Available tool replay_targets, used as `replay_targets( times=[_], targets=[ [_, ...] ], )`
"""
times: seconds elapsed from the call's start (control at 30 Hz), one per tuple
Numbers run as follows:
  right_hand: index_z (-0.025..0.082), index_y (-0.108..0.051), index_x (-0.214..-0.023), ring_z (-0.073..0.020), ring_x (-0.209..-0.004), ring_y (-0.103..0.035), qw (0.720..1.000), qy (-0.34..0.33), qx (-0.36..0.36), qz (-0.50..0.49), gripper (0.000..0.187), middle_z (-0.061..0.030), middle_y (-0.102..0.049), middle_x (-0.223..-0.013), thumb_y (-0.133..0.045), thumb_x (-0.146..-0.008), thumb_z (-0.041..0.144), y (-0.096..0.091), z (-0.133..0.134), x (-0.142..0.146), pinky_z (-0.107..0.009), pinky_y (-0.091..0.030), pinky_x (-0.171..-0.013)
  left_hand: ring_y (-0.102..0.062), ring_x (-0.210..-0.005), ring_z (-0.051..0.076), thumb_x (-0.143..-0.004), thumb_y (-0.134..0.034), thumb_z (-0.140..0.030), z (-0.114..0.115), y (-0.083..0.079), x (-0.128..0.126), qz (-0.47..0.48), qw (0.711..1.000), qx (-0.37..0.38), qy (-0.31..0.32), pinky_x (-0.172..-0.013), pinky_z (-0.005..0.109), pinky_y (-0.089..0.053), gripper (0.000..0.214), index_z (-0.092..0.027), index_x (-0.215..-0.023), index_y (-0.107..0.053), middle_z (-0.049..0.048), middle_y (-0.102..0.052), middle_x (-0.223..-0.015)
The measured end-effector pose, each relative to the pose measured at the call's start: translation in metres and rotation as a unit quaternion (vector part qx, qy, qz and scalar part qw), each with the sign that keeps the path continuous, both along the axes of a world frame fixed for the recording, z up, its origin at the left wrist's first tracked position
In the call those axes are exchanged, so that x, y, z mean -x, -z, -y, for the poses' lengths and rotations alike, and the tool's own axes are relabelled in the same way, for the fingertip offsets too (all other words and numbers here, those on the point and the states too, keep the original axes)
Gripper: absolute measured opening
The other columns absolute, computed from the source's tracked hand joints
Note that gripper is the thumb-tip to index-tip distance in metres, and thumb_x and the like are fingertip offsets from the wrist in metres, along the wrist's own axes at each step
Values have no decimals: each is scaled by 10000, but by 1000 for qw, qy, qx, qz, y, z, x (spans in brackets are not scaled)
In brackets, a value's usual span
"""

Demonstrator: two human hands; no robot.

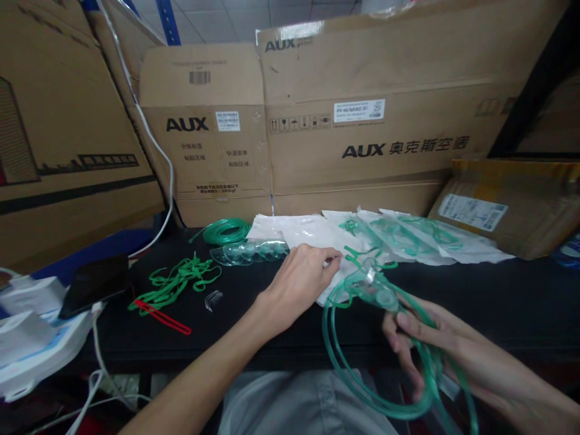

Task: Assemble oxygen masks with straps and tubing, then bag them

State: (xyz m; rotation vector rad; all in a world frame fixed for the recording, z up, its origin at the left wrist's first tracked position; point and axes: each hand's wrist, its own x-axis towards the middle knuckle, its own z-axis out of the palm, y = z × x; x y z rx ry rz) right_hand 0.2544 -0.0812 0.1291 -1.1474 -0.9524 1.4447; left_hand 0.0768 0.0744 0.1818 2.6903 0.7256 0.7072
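My right hand is closed around loops of clear green tubing, just below a clear green oxygen mask with a green strap. The mask hangs over the front of a white pouch at the middle of the table. My left hand reaches across to that pouch, thumb and fingers pinched together at it; the exact grip is partly hidden. Behind my left wrist lies a row of nested clear masks. Further right, several white pouches with green masks inside overlap.
A coil of green tubing, green straps, a red loop and small metal strips lie at left. A phone and power strip sit beyond. Cardboard boxes wall the back; another box stands right.
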Motion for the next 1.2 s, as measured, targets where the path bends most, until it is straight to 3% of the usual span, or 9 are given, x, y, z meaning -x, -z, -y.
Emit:
replay_targets(
  times=[0.1,0.23,0.63,0.93,1.2],
  targets=[
    [168,-705,-850,-166,-471,-659,1000,1,20,15,323,-27,-683,-566,-716,-909,486,9,1,-5,-249,-529,-491,-745,-908,219,-1005,-529,-199,2,1,0,23,999,-19,16,-849,294,-526,278,-186,-1032,-805,62,-804,-995],
    [161,-696,-850,-166,-472,-664,998,27,36,50,360,-49,-696,-532,-689,-924,514,9,5,-5,-216,-490,-473,-726,-917,199,-1013,-539,-201,3,4,-1,39,998,-38,22,-857,282,-526,269,-176,-1032,-806,63,-765,-1028],
    [188,-640,-816,-186,-445,-648,978,138,2,154,437,-64,-698,-503,-651,-909,615,7,4,-5,-249,-487,-461,-703,-875,191,-1014,-520,-166,4,14,3,12,998,-52,25,-820,295,-518,272,-170,-1002,-792,52,-722,-990],
    [170,-644,-769,-145,-439,-622,969,156,17,193,473,-41,-682,-487,-658,-902,624,6,7,-6,-210,-466,-461,-703,-897,198,-1006,-541,-168,0,17,-4,73,997,-27,-22,-847,304,-522,261,-180,-1039,-800,56,-719,-992],
    [189,-610,-708,-164,-387,-625,947,176,-10,267,531,-51,-662,-424,-643,-854,698,-7,-1,12,-218,-450,-433,-650,-720,131,-994,-579,-180,11,28,-9,111,989,-67,71,-708,250,-518,256,-196,-1159,-775,45,-680,-1011]
  ],
)
